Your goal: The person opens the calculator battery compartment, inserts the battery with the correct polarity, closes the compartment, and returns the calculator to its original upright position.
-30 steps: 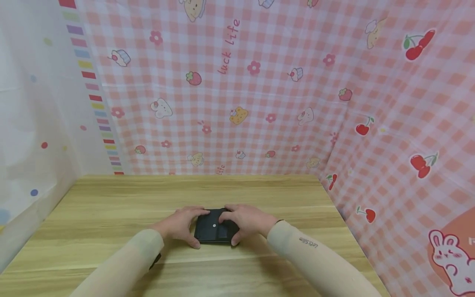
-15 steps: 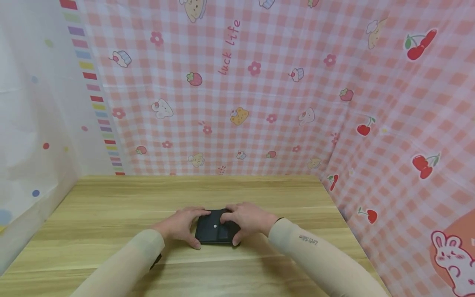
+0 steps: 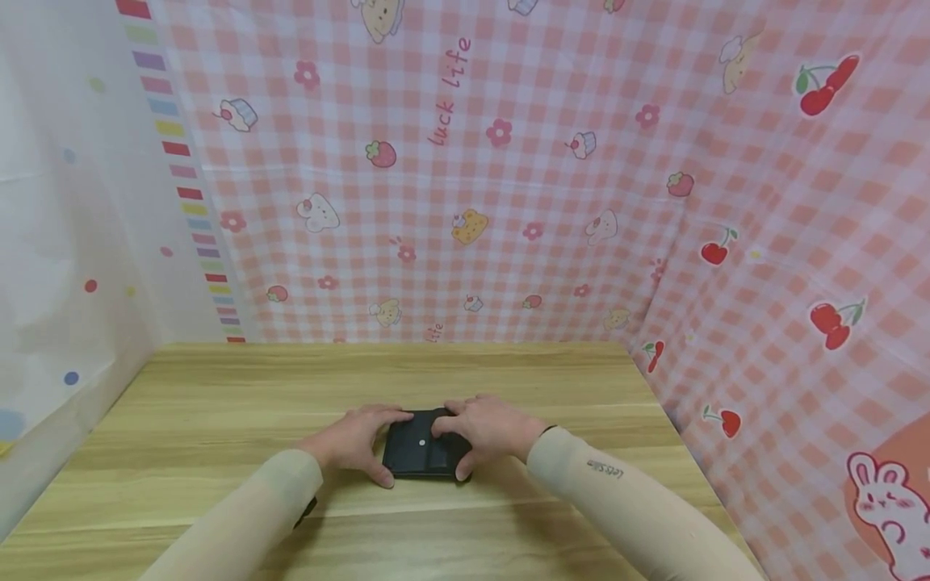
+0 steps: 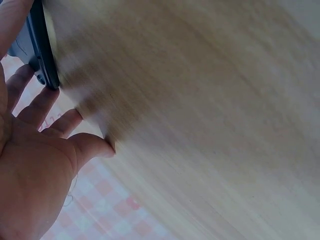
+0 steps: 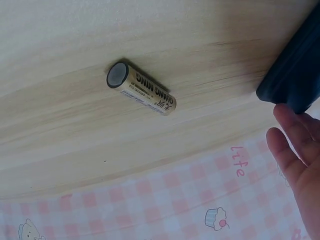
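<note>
Hands point(image 3: 354, 443) point(image 3: 490, 432) grip black wallet point(image 3: 408, 456) between them

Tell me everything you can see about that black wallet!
The black wallet is flat and squarish, maybe leather, and looks closed. A small pale round stud faces up near its middle, beside a straight edge. The left grip holds its left side, the right grip its right, covering part of it. I can't tell if it touches the wood-grain table.
</note>
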A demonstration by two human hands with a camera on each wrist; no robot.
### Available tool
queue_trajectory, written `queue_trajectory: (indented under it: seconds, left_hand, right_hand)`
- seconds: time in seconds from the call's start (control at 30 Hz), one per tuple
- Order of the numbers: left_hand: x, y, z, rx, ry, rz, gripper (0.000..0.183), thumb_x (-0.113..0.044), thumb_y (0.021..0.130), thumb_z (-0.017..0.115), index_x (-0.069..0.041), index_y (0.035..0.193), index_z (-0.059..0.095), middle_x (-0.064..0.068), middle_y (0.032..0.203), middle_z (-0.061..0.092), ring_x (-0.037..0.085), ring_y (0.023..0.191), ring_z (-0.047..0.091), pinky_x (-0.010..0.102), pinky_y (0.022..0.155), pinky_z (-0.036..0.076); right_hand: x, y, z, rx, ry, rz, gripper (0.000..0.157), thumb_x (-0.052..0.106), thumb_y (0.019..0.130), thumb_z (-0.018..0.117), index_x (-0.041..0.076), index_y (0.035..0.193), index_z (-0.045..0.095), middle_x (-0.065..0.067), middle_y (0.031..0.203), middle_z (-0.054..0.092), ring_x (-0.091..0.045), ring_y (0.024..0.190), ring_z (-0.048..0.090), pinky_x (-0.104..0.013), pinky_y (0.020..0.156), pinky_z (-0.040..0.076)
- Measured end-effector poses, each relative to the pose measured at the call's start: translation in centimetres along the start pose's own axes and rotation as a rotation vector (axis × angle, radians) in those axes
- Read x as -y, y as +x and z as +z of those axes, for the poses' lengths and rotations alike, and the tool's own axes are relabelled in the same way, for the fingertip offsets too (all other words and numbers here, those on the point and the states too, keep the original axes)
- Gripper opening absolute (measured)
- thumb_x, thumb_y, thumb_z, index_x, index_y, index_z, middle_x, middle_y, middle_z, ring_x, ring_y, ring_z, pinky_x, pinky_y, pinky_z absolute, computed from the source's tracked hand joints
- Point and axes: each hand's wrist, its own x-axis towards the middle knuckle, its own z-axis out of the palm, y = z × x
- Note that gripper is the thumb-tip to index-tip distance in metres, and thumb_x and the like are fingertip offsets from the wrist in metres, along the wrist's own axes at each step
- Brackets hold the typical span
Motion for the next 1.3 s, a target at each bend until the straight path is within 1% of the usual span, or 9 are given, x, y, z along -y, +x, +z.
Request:
queue_trajectory:
  seconds: [0.13,0.37,0.57,0.83,1.03,1.3]
  left_hand:
    - [0.1,0.1,0.1,-0.002,0.005,0.007,0.106,-0.037,0.068,0.103,-0.016,0.159,0.051,0.017,0.167,0.045,0.046,0.156,0.038,0.078,0.124,0.023]
    - [0.1,0.3,0.2,-0.003,0.003,-0.012,0.106,-0.037,0.068,0.103,-0.019,0.159,0.052,0.015,0.168,0.045,0.044,0.157,0.038,0.075,0.125,0.023]
    - [0.2,0.3,0.2,-0.008,-0.001,-0.021,0.106,-0.036,0.067,0.104,-0.018,0.159,0.052,0.015,0.168,0.045,0.043,0.157,0.039,0.075,0.126,0.023]
    - [0.2,0.3,0.3,-0.007,0.007,-0.022,0.107,-0.037,0.067,0.104,-0.020,0.159,0.052,0.013,0.168,0.045,0.043,0.157,0.038,0.075,0.126,0.023]
    - [0.1,0.3,0.1,0.000,0.001,-0.021,0.107,-0.037,0.067,0.104,-0.019,0.159,0.051,0.013,0.169,0.044,0.044,0.157,0.037,0.077,0.125,0.023]
    - [-0.1,0.2,0.0,0.001,0.000,-0.023,0.108,-0.037,0.067,0.104,-0.018,0.159,0.051,0.013,0.170,0.043,0.044,0.158,0.037,0.078,0.125,0.022]
  right_hand:
    - [0.0,-0.1,0.1,-0.012,0.013,-0.005,0.073,0.061,0.082,0.086,0.038,0.144,0.057,-0.011,0.154,0.058,-0.027,0.132,0.067,-0.046,0.118,0.050]
    - [0.0,-0.3,0.1,-0.026,0.079,0.006,0.071,0.056,0.082,0.088,0.035,0.142,0.057,-0.009,0.156,0.056,-0.024,0.133,0.065,-0.043,0.117,0.052]
    - [0.0,-0.4,0.3,-0.051,0.079,0.009,0.071,0.057,0.081,0.088,0.035,0.141,0.057,-0.008,0.153,0.058,-0.023,0.131,0.065,-0.041,0.114,0.054]
    - [0.0,-0.8,0.5,-0.069,0.085,0.011,0.072,0.057,0.082,0.087,0.034,0.144,0.056,-0.009,0.156,0.056,-0.024,0.131,0.066,-0.042,0.112,0.055]
    - [-0.1,-1.0,1.0,-0.083,0.111,0.010,0.072,0.057,0.084,0.085,0.034,0.145,0.054,-0.010,0.160,0.054,-0.024,0.131,0.067,-0.041,0.111,0.056]
    - [-0.3,-1.1,1.5,-0.117,0.132,0.007,0.072,0.056,0.084,0.085,0.031,0.143,0.053,-0.007,0.156,0.057,-0.021,0.122,0.071,-0.037,0.105,0.059]
